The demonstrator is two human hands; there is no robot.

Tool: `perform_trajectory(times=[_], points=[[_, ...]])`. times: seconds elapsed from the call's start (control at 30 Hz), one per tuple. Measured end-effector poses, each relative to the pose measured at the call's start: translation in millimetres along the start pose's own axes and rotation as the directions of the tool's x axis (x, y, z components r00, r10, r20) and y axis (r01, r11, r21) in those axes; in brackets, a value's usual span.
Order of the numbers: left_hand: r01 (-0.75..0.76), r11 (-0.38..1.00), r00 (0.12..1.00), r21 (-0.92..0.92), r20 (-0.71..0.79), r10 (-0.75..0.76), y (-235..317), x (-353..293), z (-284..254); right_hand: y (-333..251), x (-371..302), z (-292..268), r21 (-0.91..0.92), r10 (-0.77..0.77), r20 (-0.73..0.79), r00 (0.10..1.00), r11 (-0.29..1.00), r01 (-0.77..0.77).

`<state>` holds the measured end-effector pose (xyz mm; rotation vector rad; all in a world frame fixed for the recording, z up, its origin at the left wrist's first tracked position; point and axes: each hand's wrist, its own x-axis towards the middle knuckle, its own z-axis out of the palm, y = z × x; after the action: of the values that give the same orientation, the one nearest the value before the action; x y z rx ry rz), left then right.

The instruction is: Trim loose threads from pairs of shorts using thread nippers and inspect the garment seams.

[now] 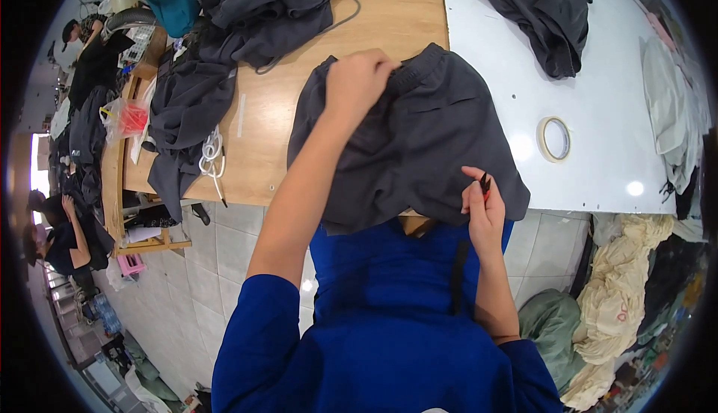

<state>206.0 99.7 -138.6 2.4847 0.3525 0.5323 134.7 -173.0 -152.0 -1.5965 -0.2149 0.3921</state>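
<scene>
A pair of dark grey shorts lies spread in front of me, its elastic waistband at the far side and its leg hems hanging by the near table edge. My left hand is closed on the waistband near its middle, and its fingertips are partly hidden. In my right hand are small thread snips with dark blades and a red part, pointing up. That hand hovers over the lower right leg of the shorts, with the index finger stretched out to the left.
More dark grey garments are heaped at the far left, beside a white cord. On the white table at right are a tape roll and another dark garment. Cream cloth bundles stand below right. Other people are at far left.
</scene>
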Motion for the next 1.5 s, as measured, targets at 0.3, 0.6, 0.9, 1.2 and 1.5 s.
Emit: perform_trajectory(times=[0.3,0.6,0.9,1.2,1.5], points=[[0.168,0.776,0.765,0.608,-0.577,0.287,-92.6,-61.9,-108.7,6.1,5.6,-11.1,0.069,-0.024,-0.055,0.998,0.997,0.027],[0.655,0.527,0.751,-0.541,0.387,-0.536,-56.7,-206.6,-107.5,6.9,13.9,-6.6,0.025,-0.007,0.055,0.998,1.0,0.006],[0.251,0.801,0.805,-0.544,0.576,0.139,51.3,-129.3,-31.2,-10.0,1.3,13.5,0.205,0.099,0.322,0.941,0.964,-0.172],[0.479,0.554,0.875,-0.681,0.319,-0.364,13.2,-141.1,-51.2,14.3,2.8,15.3,0.016,0.098,0.249,0.963,0.994,-0.105],[0.557,0.572,0.83,-0.603,0.431,-0.354,14.5,-163.7,-25.1,6.3,8.1,16.2,0.04,0.15,0.274,0.95,0.985,-0.167]])
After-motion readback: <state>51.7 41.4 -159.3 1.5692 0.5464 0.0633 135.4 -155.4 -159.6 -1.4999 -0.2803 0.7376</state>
